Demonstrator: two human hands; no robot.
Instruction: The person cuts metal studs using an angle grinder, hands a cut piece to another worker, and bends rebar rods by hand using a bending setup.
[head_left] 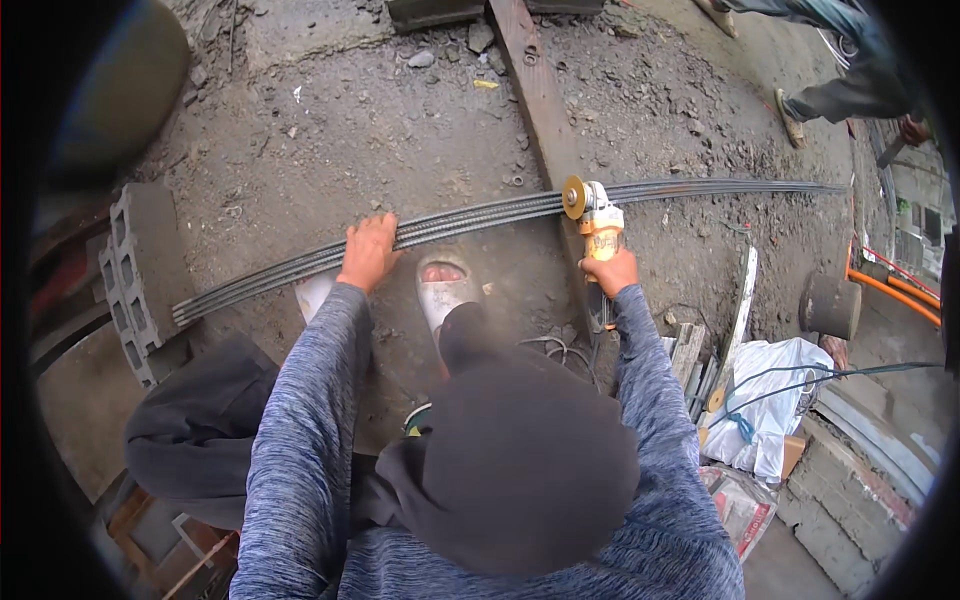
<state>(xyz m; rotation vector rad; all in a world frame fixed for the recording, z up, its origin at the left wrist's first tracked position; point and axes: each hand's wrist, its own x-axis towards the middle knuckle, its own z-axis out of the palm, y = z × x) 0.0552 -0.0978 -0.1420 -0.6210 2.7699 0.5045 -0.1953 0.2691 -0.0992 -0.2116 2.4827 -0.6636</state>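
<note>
A bundle of long steel reinforcing bars (pixel 470 220) lies crosswise in front of me, resting over a wooden beam (pixel 530 90). My left hand (pixel 370 250) is closed over the bars left of the middle, its fingertips past their far side. In my right hand (pixel 611 270) is a yellow angle grinder (pixel 604 235), gripped by its body. Its round cutting disc (pixel 574 197) stands at the bars where they cross the beam; whether it touches them or spins, I cannot tell. My sandalled foot (pixel 441 285) is just below the bundle.
Hollow concrete blocks (pixel 130 270) stand by the bars' left end. Another person's legs (pixel 860 85) are at the upper right. At right lie a white sack (pixel 770 400), a blue-green cord (pixel 800 375), wood strips (pixel 738 305) and an orange hose (pixel 895 292). Rubble covers the muddy ground (pixel 330 170).
</note>
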